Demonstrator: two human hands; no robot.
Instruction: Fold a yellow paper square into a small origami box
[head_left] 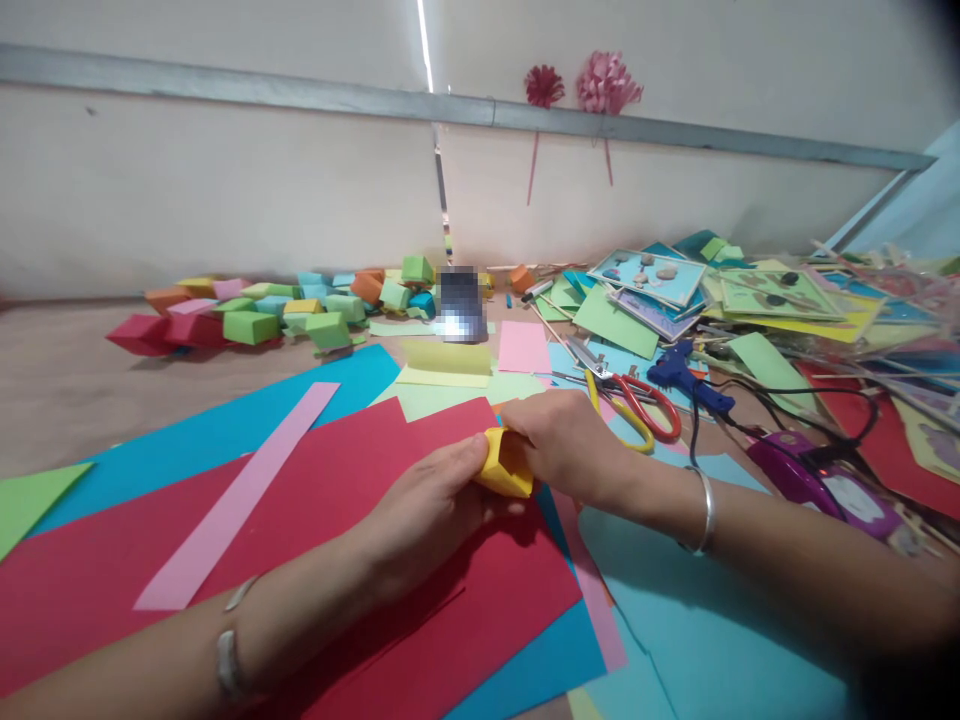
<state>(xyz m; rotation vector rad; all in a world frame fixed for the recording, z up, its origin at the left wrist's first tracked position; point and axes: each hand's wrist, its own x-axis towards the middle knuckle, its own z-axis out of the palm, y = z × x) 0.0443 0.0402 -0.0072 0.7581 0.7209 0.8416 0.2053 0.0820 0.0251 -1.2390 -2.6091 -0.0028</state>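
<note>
A small yellow paper box [504, 484] with an open side is held between both hands above the red paper sheet [330, 480]. My left hand [431, 495] grips it from the left, thumb on its top edge and fingers beneath. From the right, my right hand [566, 440] has its fingers curled over the box's far edge, and the fingertips are partly hidden. A pink paper strip [240, 500] lies across the red sheet to the left. Scissors with red handles [649, 408] and scissors with yellow handles [622, 425] lie just beyond my right hand.
Several coloured paper boxes [251, 325] are heaped along the wall at the back left. A blue glue gun [686, 378] and a purple device with cords [825, 480] lie to the right. Framed pebble pictures [649, 275] are stacked behind them. Light blue paper [697, 590] spreads beneath my right arm.
</note>
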